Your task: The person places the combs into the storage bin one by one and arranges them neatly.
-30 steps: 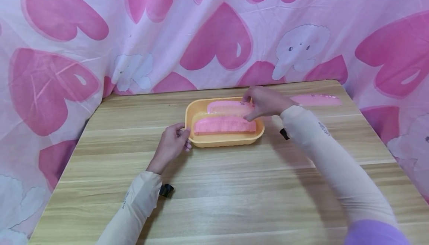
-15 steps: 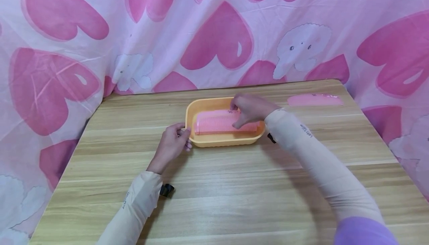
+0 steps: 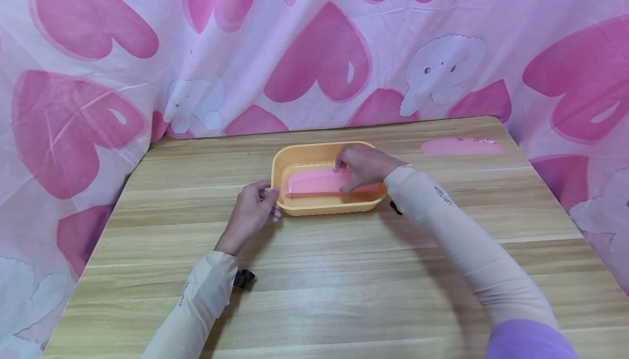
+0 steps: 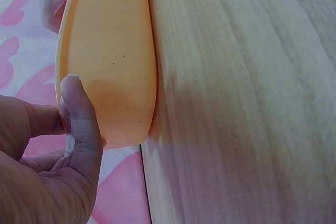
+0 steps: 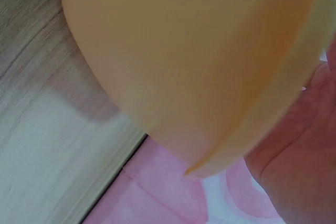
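Note:
A yellow-orange plastic tub [image 3: 330,209] stands on the wooden table, and my left hand [image 3: 251,209] grips its left end, thumb and fingers at the rim. The left wrist view shows those fingers curled against the tub wall [image 4: 115,51]. Inside the tub, my right hand [image 3: 366,163] holds a pink comb [image 3: 312,183] across its width, fingers at the back edge and thumb at the toothed side. It lies over another pink comb, which it mostly covers. In the right wrist view the tub wall [image 5: 168,51] hides the fingers; only part of the palm [image 5: 304,156] shows.
Another pink comb [image 3: 462,147] with a small floral print lies on the table [image 3: 314,282] at the back right. A pink heart-patterned curtain [image 3: 319,53] hangs right behind the table's back edge and along both sides.
My right hand has moved left and down with its comb, from the tub's back right onto the comb lying inside. My left hand has stayed at the tub's left end.

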Available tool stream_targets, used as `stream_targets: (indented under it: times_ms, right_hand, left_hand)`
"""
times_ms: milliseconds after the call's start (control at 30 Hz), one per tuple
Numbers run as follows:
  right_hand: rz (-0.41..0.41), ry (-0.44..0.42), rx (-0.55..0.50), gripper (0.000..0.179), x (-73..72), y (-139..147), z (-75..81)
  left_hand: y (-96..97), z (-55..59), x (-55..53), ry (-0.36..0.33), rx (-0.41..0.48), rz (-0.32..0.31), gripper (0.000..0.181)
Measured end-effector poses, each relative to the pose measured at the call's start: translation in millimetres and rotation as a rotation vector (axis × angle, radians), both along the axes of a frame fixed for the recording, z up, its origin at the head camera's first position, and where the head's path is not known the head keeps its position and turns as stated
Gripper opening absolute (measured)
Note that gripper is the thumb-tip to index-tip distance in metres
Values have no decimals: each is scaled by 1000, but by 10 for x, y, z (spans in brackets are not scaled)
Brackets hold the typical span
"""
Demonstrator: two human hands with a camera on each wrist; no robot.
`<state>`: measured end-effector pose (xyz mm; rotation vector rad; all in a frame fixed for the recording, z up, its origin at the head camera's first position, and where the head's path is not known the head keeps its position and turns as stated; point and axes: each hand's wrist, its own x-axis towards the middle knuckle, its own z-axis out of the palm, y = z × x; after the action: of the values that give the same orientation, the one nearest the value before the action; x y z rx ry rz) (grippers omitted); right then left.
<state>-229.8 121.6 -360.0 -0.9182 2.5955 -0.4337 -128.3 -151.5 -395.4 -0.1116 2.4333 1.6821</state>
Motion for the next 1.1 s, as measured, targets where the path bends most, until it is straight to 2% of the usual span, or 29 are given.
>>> stream_targets:
  times_ms: [333, 600, 733, 867, 1100]
  right_hand:
    - [15, -30, -29, 62, -2, 49, 5]
    - [-7, -25, -146, 60, -52, 295, 166]
    - [-43, 27, -174, 56, -85, 491, 234]
    - [-117, 76, -182, 51, -114, 724, 259]
    - [-246, 59, -165, 50, -164, 1194, 175]
  left_hand:
    - [1, 3, 1, -6, 4, -2, 39]
    - [-2, 15, 4, -25, -18, 4, 40]
    - [-6, 15, 3, -31, -22, 7, 40]
    - [-7, 7, 4, -24, -16, 4, 38]
    - [8, 2, 1, -19, -15, 1, 37]
